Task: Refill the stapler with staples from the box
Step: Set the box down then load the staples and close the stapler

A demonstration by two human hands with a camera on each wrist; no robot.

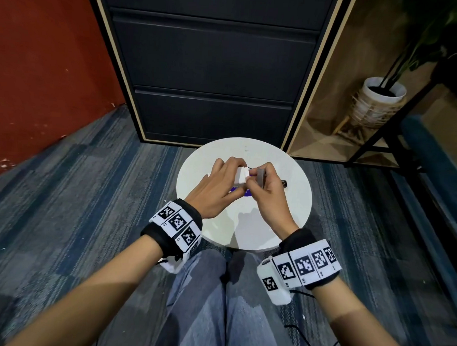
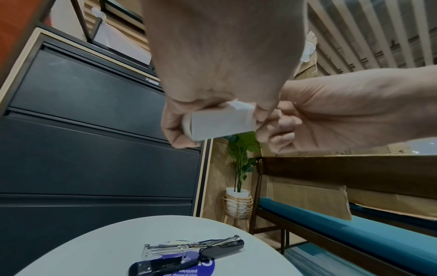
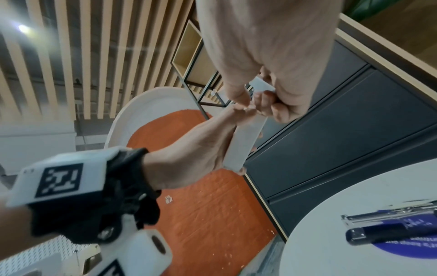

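My left hand point(image 1: 221, 185) grips a small white staple box point(image 1: 241, 176) above the round white table point(image 1: 278, 215). In the left wrist view its fingers point(image 2: 175, 127) wrap the box point(image 2: 220, 123). My right hand point(image 1: 270, 191) pinches a small grey block point(image 1: 260, 176) at the box's right end; whether it is a staple strip or a flap I cannot tell. The right wrist view shows that piece point(image 3: 262, 85) between thumb and fingers, with the box point(image 3: 243, 143) below it. The black stapler point(image 2: 189, 250) lies swung open on the table, metal tray exposed, under both hands.
A purple round sticker point(image 2: 203, 267) lies under the stapler. A dark drawer cabinet point(image 1: 214, 66) stands right behind the table. A potted plant in a white pot point(image 1: 379, 101) and a black metal frame point(image 1: 382, 144) are at the right. My knees sit below the table's near edge.
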